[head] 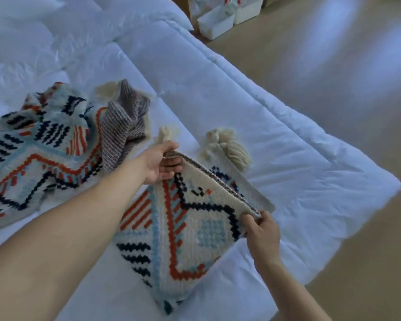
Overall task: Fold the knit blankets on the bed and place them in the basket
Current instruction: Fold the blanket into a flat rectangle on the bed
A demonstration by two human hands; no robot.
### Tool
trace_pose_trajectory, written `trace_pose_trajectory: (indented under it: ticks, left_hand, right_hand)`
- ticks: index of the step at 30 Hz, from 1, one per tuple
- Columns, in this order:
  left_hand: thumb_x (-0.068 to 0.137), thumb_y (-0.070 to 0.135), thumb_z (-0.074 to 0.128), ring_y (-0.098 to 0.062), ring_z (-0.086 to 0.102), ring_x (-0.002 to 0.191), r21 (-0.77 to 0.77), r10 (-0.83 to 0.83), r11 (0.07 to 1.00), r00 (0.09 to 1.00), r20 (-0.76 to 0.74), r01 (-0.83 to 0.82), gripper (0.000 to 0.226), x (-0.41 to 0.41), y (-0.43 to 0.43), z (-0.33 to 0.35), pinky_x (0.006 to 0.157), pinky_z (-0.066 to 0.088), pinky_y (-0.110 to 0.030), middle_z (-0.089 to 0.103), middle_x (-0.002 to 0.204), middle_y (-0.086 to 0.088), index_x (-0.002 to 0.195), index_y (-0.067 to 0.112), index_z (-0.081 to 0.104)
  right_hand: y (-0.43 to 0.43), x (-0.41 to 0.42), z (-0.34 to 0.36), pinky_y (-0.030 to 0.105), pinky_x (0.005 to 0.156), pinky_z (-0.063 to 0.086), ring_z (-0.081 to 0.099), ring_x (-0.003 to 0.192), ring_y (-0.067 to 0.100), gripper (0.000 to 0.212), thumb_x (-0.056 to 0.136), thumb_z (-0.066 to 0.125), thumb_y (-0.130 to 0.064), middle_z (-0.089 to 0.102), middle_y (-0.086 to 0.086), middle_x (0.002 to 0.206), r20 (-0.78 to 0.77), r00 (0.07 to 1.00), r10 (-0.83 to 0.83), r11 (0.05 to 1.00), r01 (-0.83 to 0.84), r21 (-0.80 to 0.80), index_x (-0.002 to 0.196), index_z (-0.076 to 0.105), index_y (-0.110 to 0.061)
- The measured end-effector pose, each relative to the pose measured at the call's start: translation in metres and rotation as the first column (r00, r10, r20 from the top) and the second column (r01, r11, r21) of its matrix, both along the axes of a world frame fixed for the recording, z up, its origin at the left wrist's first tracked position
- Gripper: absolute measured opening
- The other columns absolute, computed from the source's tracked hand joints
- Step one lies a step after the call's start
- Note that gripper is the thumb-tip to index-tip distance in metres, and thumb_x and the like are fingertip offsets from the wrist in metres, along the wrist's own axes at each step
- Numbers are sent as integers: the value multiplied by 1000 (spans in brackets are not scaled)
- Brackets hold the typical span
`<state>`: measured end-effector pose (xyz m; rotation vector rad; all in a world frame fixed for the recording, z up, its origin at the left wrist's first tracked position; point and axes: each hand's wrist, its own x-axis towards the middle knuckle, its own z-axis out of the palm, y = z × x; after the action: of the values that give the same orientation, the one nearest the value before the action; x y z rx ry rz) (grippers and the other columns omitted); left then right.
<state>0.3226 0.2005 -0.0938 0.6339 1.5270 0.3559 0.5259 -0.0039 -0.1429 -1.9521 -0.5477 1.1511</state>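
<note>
A cream knit blanket [183,230] with orange, navy and light-blue patterns is doubled over and lifted off the bed in front of me. My left hand [160,164] grips its far upper corner, where a cream tassel [166,133] sticks up. My right hand [261,230] pinches the near upper corner of the doubled edge. Another tassel [227,148] lies on the bed beyond the edge. A second patterned knit blanket [44,144] lies crumpled on the bed to the left, its grey striped underside turned up.
The white duvet [287,144] covers the bed, its edge running diagonally to a corner at the right. Tan floor [333,66] lies beyond. Two white plastic bins [218,23] stand on the floor at the top. White pillows [33,31] are at the upper left.
</note>
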Motion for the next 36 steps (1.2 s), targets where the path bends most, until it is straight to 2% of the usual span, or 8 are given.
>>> trace_pose_trajectory:
  ticks: [4,10,17,21,25,29,32,36]
  left_hand:
    - [90,38,62,-14,68,49,-18,-37,999,998,-60,36,22,58,22,-21,40,48,-17,70,58,0,87,17,64]
    - [88,30,68,-18,66,49,49,-28,998,985,-171,36,24,101,38,-40,40,50,-21,72,66,-7,103,11,66]
    - [84,42,72,-17,63,47,110,-19,993,980,-198,41,33,124,45,-54,38,47,-20,70,71,-10,97,13,63]
    - [89,36,65,-18,62,50,89,19,996,988,-150,-5,33,132,45,-65,44,51,-23,67,71,-13,99,4,65]
    - [93,28,59,-19,61,61,108,-24,994,999,-44,29,33,127,37,-65,54,49,-26,62,78,-13,110,0,61]
    - [91,22,62,-23,65,69,309,78,945,992,104,-107,37,99,9,-52,57,52,-28,67,90,-18,124,14,47]
    - [92,18,61,-16,62,68,540,230,840,937,-262,-55,42,66,-38,-52,62,51,-28,68,90,-7,130,15,43]
    - [85,18,70,-23,54,96,632,463,774,643,-610,42,52,9,-117,-66,83,46,-15,56,112,-10,128,-1,48]
  right_hand:
    - [18,39,-21,48,63,58,65,62,27,11,81,66,-10,66,8,67,-28,999,-22,991,18,-130,91,61,-10]
    - [20,64,-37,49,63,57,65,56,27,8,80,66,-11,67,11,66,-5,999,-33,981,31,-191,86,61,-12]
    - [26,75,-46,49,66,57,66,67,32,6,73,64,-25,66,5,67,37,999,-21,966,30,-258,76,59,-22]
    - [31,82,-45,38,66,52,65,71,26,6,78,64,-26,67,2,67,108,993,45,955,-11,-296,77,59,-21]
    - [37,87,-45,34,75,46,57,91,22,18,80,62,-31,62,-2,94,295,897,331,903,-210,-375,96,60,-24]
    - [56,89,-42,33,91,42,50,113,19,48,85,60,-34,56,0,124,320,817,480,870,-398,-290,130,51,-18]
    - [77,85,-45,29,80,37,49,101,17,55,88,57,-55,57,2,122,278,683,676,733,-582,-352,128,51,-18]
    - [93,81,-56,35,81,48,54,95,20,69,79,50,-77,58,3,109,266,541,798,598,-657,-459,118,51,-20]
